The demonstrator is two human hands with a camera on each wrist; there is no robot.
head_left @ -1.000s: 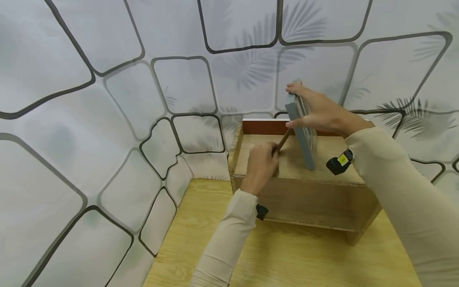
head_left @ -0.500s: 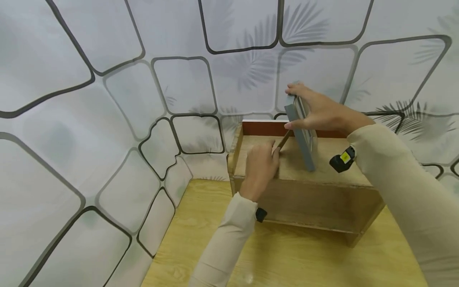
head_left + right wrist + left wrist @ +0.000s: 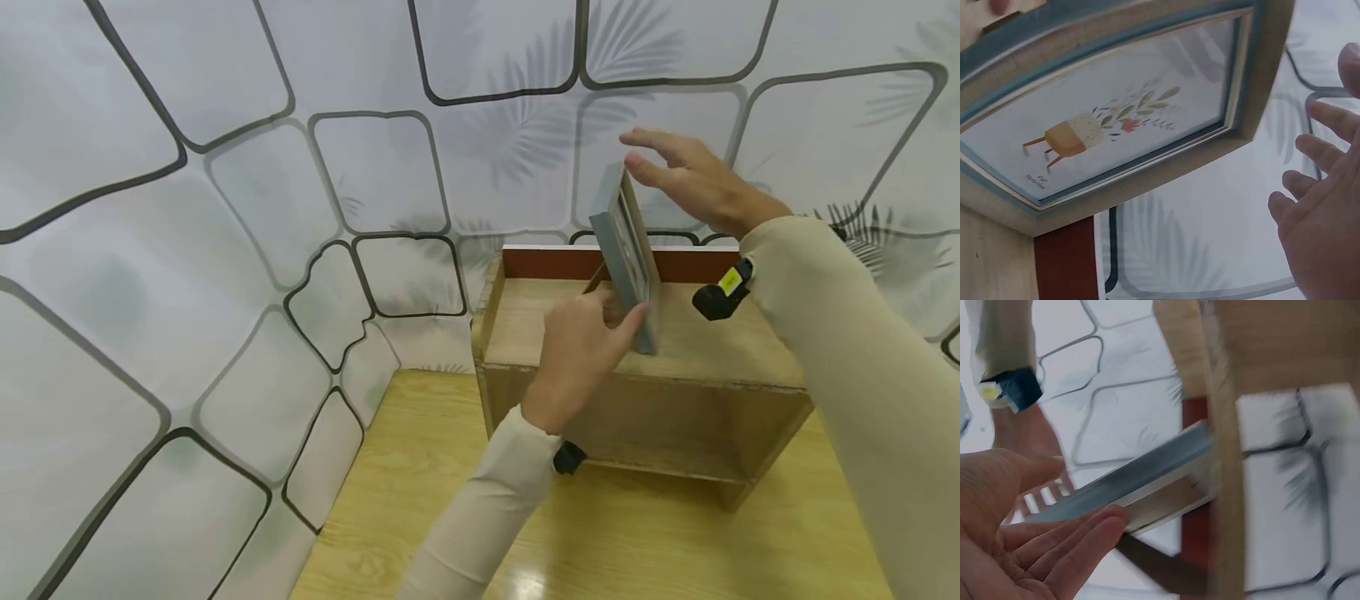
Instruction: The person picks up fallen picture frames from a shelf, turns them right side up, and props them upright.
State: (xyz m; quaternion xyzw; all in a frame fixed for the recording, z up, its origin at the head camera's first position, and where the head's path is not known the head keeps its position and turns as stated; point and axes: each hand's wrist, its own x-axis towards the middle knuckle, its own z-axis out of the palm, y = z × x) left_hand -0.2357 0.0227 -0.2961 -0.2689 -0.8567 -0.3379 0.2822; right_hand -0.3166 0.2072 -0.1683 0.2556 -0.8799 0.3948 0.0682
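A blue-grey picture frame (image 3: 618,229) stands tilted on top of a small wooden shelf unit (image 3: 720,333); a strut (image 3: 597,277) juts from its back. My left hand (image 3: 577,346) is at the frame's lower near edge, thumb toward the side and fingers toward the back. In the left wrist view its fingers (image 3: 1088,547) are loosely extended and overlap the back panel. Beside the frame's upper right corner, my right hand (image 3: 701,179) is raised with fingers spread, holding nothing. The right wrist view shows the printed picture (image 3: 1104,125), a plant in a legged pot.
A red-brown strip (image 3: 551,264) runs along the back of the shelf top. The unit has an open compartment (image 3: 660,425) below and stands on a yellow wood-grain table (image 3: 420,467). Patterned wall covering (image 3: 517,167) rises close behind and at the left.
My right hand has let go of the frame's top and moved up and right. My left hand has moved from the strut rightward to the frame's lower edge. The frame stays standing.
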